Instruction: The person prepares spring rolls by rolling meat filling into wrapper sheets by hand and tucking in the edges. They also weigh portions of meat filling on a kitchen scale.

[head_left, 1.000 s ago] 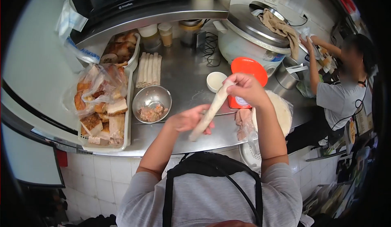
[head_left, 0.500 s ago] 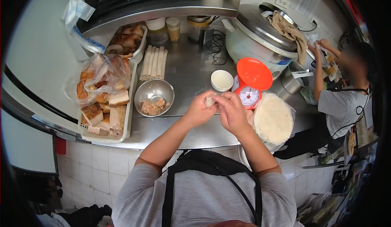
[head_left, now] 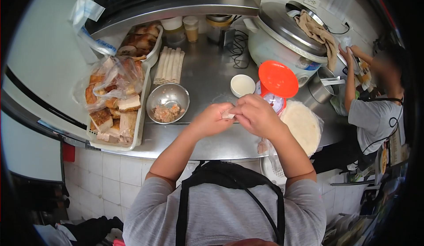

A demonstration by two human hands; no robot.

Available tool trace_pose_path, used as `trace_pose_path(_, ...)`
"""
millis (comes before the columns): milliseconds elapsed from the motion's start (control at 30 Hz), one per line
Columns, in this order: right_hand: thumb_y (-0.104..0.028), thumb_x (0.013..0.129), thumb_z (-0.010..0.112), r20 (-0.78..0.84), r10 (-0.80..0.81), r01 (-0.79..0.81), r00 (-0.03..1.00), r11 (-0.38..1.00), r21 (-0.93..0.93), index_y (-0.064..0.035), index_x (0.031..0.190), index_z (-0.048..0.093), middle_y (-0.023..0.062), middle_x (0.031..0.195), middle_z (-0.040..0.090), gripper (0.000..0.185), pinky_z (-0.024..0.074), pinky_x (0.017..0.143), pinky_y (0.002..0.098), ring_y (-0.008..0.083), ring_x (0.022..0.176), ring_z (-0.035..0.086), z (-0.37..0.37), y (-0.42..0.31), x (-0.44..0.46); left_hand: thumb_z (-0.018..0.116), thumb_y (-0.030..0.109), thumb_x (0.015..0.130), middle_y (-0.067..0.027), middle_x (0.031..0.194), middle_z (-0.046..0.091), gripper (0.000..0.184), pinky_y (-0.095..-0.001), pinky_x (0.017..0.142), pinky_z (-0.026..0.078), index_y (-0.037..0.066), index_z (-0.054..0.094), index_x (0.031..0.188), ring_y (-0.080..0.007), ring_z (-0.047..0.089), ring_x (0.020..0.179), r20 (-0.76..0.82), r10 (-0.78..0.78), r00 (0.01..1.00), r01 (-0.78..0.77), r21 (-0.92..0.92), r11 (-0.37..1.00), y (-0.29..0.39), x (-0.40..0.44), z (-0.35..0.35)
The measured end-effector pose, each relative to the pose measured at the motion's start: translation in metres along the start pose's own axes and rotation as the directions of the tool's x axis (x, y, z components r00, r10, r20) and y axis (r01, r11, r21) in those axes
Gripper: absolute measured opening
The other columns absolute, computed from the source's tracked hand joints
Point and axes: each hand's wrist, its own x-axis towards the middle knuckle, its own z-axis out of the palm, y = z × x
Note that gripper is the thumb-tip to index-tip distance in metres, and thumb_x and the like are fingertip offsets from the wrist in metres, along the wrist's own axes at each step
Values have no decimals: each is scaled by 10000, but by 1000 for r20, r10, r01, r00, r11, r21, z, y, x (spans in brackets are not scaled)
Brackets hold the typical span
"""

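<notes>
Over the front of the steel counter, my left hand point(head_left: 213, 119) and my right hand point(head_left: 256, 114) meet with fingers closed on a small, pale, folded dough wrapper point(head_left: 228, 113). Only a bit of it shows between my fingertips; whether anything is inside is hidden. Left of my hands sits a metal bowl point(head_left: 178, 96) with pinkish minced filling point(head_left: 166, 113). Behind it lie several pale uncooked rolls point(head_left: 169, 65), side by side. Just beyond my hands stands a white bowl point(head_left: 242, 86). A stack of round wrappers point(head_left: 301, 126) in plastic lies beside my right forearm.
A scale with a red pan point(head_left: 278, 79) stands behind my right hand, near a large lidded cooker point(head_left: 282, 43). Trays of roasted meat point(head_left: 127, 124) line the left side. A shelf point(head_left: 185, 13) overhangs the back. Another person point(head_left: 375, 96) works at right.
My right hand has turned and lifted slightly over the wrapper, now covering part of the scale's dial. My right elbow has swung outward. The view has shifted a little.
</notes>
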Motion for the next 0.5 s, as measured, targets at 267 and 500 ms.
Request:
trace_pose_path(267,16,750,615,-237,381,-289,894,893,346,0,841,562,100,819,563,107,463,604,263,178,692,572,36,0,-11,593,24,672,-132,760,572,169,-362,596,455,8,565,837,-320,565,689,-351,230,908,-83,388,918,9,1,19)
trace_pose_path(500,-9,719,639,-268,338,-286,902,934,214,-31,828,583,90,774,547,124,460,603,311,230,682,563,35,5,-15,591,29,677,-139,739,569,154,-362,584,450,12,567,829,-314,567,683,-400,229,888,-77,362,929,0,5,33)
